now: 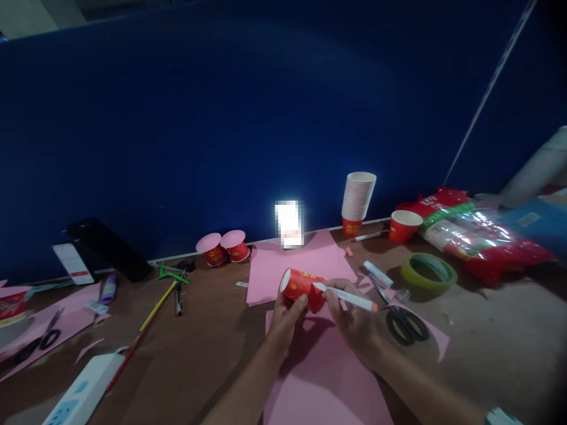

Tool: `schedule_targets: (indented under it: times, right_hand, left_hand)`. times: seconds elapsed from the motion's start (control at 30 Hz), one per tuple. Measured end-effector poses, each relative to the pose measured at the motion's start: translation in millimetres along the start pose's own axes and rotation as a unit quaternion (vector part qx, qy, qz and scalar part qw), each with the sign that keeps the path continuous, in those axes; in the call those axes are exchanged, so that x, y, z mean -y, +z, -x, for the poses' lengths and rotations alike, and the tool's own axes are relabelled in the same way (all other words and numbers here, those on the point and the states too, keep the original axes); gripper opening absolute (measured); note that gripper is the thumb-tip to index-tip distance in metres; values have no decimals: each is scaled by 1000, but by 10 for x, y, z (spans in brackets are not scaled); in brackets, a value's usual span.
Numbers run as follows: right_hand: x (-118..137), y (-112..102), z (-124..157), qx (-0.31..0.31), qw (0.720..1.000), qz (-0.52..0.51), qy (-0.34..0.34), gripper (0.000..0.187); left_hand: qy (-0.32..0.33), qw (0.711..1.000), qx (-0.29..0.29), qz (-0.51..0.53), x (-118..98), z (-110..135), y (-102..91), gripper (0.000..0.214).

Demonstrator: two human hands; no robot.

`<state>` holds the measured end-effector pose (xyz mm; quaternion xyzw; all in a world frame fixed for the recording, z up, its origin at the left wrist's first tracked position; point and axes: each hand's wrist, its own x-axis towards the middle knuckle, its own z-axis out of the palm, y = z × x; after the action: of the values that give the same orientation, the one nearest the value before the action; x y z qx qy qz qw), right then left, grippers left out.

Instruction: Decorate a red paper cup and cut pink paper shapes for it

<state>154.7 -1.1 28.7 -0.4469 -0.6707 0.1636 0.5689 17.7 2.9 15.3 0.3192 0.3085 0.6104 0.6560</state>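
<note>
Within the left hand [286, 317] a red cup [296, 287] lies tipped sideways.

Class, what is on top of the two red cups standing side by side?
Each red cup bears a pink disc; these discs cover the cups' upper ends, which cannot be seen.

My brown worktop [199, 339] has pink sheets [328, 389] toward the near edge, cup stack [358, 198] and two pink-topped cups [215, 255] by back edge, tape roll [425, 288] rightward, power strip [91, 383] near-left.
</note>
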Motion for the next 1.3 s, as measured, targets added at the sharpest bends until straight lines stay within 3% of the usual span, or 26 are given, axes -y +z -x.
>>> schedule_targets:
  times: [0.8, 1.0, 1.17, 1.3]
  right_hand:
    - [57, -3, -4, 13, 1000, -8, -14, 8]
    - [95, -20, -33, 8, 995, -79, 64, 10]
    - [48, 28, -17, -7, 986, -131, 103, 14]
    - [56, 46, -1, -3, 980, -169, 109, 14]
  left_hand:
    - [-5, 1000, -6, 7, 12, -3, 1, 40]
    - [-5, 1000, -21, -6, 33, -17, -36, 46]
    - [-22, 997, -58, -43, 15, -4, -39, 37]
    - [-38, 999, -31, -13, 10, 7, -14, 43]
